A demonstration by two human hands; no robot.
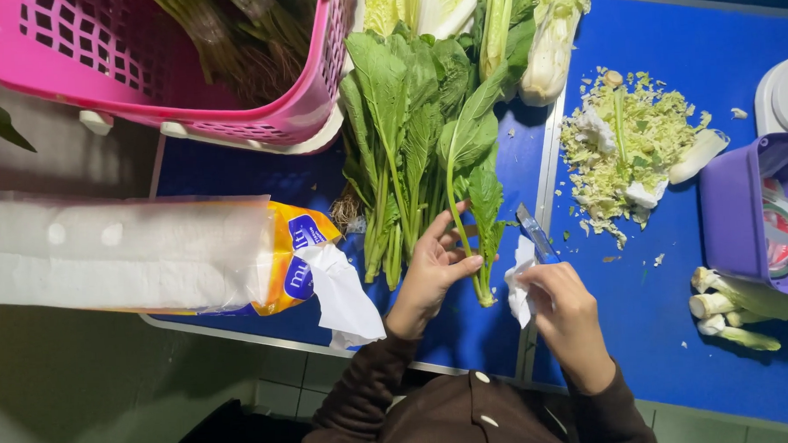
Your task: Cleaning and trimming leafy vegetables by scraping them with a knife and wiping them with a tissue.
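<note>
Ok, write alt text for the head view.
The left hand holds a leafy green stalk on a blue table, while the right hand grips a small knife and white tissue. A pink basket sits behind.

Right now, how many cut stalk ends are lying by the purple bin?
3, stacked at the right edge below the purple bin: top, middle, bottom. The bin and frame edge may hide more.
</note>
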